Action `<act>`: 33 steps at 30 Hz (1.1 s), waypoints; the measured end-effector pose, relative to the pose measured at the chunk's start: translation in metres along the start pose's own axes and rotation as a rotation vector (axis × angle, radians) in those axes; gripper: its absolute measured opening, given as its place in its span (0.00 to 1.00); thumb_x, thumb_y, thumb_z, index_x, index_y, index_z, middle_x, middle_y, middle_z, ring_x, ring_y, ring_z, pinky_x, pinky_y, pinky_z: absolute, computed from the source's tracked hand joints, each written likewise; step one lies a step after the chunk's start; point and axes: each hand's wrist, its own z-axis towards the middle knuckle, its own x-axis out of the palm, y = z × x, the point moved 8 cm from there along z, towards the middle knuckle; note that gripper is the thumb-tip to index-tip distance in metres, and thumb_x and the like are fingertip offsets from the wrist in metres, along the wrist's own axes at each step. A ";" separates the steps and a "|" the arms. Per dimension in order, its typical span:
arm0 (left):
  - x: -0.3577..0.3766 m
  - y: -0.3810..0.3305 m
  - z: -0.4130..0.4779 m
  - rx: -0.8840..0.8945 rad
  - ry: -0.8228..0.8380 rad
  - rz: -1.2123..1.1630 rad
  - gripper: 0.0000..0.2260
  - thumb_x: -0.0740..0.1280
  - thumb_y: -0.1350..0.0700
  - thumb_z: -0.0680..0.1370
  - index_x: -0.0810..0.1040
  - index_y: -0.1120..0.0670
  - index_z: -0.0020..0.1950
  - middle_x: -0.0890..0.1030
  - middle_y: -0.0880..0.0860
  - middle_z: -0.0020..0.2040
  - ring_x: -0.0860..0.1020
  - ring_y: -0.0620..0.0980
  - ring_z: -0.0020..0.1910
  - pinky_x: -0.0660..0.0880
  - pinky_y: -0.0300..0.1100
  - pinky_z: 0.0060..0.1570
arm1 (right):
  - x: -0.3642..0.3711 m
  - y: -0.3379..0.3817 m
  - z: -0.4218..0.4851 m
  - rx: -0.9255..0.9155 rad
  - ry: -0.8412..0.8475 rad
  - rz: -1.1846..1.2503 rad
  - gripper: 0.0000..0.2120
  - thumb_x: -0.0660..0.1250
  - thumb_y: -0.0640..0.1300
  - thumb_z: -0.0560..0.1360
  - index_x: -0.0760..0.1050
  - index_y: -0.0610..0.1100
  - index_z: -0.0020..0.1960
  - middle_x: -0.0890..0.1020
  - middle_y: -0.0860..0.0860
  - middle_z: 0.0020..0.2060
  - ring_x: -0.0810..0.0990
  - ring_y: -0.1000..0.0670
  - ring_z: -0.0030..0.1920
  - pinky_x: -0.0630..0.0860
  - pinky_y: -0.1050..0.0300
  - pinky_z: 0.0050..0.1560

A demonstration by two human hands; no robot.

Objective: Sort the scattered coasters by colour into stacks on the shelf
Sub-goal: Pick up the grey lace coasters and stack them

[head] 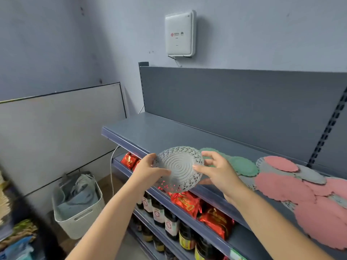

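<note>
You hold one grey lace coaster [180, 167] over the front lip of the top shelf [150, 132]. Your left hand [148, 170] pinches its left rim, thumb on top. Your right hand [217, 169] pinches the right rim, thumb on the face and the other fingers behind. Green coasters [244, 166] lie overlapped on the shelf just beyond your right hand. Pink coasters [285, 186] and other grey coasters [311, 174] lie mixed further right. Red packets [216, 220] sit on the shelf below.

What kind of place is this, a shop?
Most likely a small shop. The grey metal shelf has a slotted upright like store racks, and below it stand rows of labelled bottles and shiny red packets. The left hand and right hand hold a grey coaster.
</note>
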 end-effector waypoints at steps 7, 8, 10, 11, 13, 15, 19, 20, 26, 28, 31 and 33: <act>-0.052 0.023 0.152 0.009 0.029 0.210 0.34 0.73 0.61 0.71 0.63 0.53 0.74 0.68 0.52 0.71 0.70 0.51 0.65 0.70 0.44 0.62 | 0.070 -0.007 0.141 0.039 -0.039 0.072 0.20 0.69 0.36 0.73 0.71 0.38 0.64 0.77 0.48 0.52 0.80 0.51 0.47 0.82 0.57 0.38; -0.059 0.027 0.174 0.008 0.042 0.230 0.34 0.73 0.61 0.71 0.63 0.53 0.74 0.67 0.52 0.72 0.69 0.51 0.67 0.69 0.45 0.65 | 0.079 -0.006 0.162 0.040 -0.045 0.082 0.20 0.69 0.35 0.74 0.71 0.38 0.64 0.77 0.47 0.52 0.79 0.52 0.46 0.82 0.60 0.36; -0.072 0.029 0.216 0.025 0.067 0.265 0.35 0.73 0.62 0.70 0.63 0.53 0.74 0.67 0.51 0.72 0.68 0.51 0.68 0.68 0.44 0.65 | 0.096 -0.005 0.201 0.047 -0.069 0.087 0.19 0.69 0.35 0.74 0.71 0.38 0.64 0.77 0.46 0.52 0.79 0.52 0.45 0.81 0.60 0.36; -0.079 0.030 0.237 0.040 0.078 0.281 0.35 0.73 0.62 0.70 0.63 0.53 0.74 0.67 0.50 0.72 0.68 0.50 0.68 0.68 0.43 0.64 | 0.105 -0.005 0.219 0.051 -0.083 0.086 0.19 0.69 0.36 0.74 0.71 0.38 0.64 0.77 0.45 0.55 0.79 0.51 0.46 0.81 0.59 0.38; -0.090 0.034 0.278 0.062 0.103 0.301 0.33 0.73 0.61 0.70 0.65 0.53 0.73 0.68 0.50 0.71 0.69 0.50 0.67 0.69 0.42 0.62 | 0.124 -0.008 0.251 0.072 -0.107 0.063 0.22 0.68 0.37 0.74 0.69 0.40 0.66 0.77 0.43 0.58 0.80 0.49 0.48 0.81 0.57 0.42; -0.099 0.040 0.318 0.079 0.131 0.351 0.30 0.73 0.59 0.70 0.67 0.53 0.71 0.69 0.51 0.69 0.70 0.50 0.65 0.71 0.41 0.59 | 0.138 -0.013 0.285 0.098 -0.143 0.020 0.28 0.69 0.39 0.74 0.64 0.43 0.71 0.78 0.43 0.58 0.81 0.47 0.49 0.81 0.53 0.47; -0.108 0.054 0.394 0.131 0.197 0.477 0.21 0.72 0.55 0.71 0.75 0.53 0.63 0.74 0.52 0.62 0.73 0.50 0.59 0.70 0.37 0.50 | 0.160 -0.022 0.342 0.097 -0.273 -0.278 0.31 0.70 0.44 0.72 0.63 0.47 0.72 0.82 0.48 0.54 0.84 0.47 0.44 0.77 0.47 0.57; -0.109 0.063 0.420 0.156 0.254 0.539 0.20 0.71 0.53 0.72 0.75 0.53 0.62 0.75 0.52 0.60 0.73 0.51 0.59 0.70 0.38 0.51 | 0.171 -0.026 0.359 0.094 -0.333 -0.393 0.30 0.70 0.44 0.72 0.63 0.48 0.71 0.82 0.49 0.52 0.83 0.46 0.45 0.76 0.49 0.57; -0.101 0.068 0.466 0.418 0.367 0.855 0.24 0.67 0.37 0.72 0.72 0.44 0.64 0.71 0.50 0.64 0.66 0.55 0.65 0.62 0.46 0.63 | 0.197 -0.034 0.380 0.164 -0.456 -0.756 0.17 0.68 0.46 0.73 0.74 0.47 0.61 0.80 0.50 0.57 0.77 0.49 0.55 0.72 0.58 0.51; -0.096 0.068 0.471 0.488 0.408 0.930 0.25 0.65 0.37 0.72 0.70 0.46 0.65 0.70 0.50 0.66 0.66 0.55 0.65 0.61 0.47 0.63 | 0.207 -0.030 0.380 0.184 -0.443 -0.911 0.17 0.67 0.48 0.74 0.73 0.48 0.62 0.79 0.51 0.59 0.75 0.48 0.60 0.73 0.55 0.56; -0.079 0.051 0.464 0.652 0.427 1.059 0.25 0.62 0.38 0.73 0.70 0.51 0.64 0.71 0.52 0.64 0.68 0.56 0.63 0.63 0.47 0.60 | 0.203 -0.022 0.367 0.241 -0.476 -1.036 0.20 0.64 0.53 0.75 0.70 0.49 0.65 0.77 0.52 0.60 0.71 0.48 0.63 0.73 0.53 0.57; -0.062 0.036 0.450 0.750 0.464 1.089 0.25 0.60 0.38 0.74 0.69 0.52 0.65 0.73 0.52 0.63 0.69 0.56 0.63 0.64 0.47 0.60 | 0.192 -0.015 0.347 0.276 -0.533 -1.099 0.21 0.63 0.54 0.76 0.68 0.49 0.67 0.76 0.53 0.61 0.70 0.48 0.64 0.73 0.52 0.58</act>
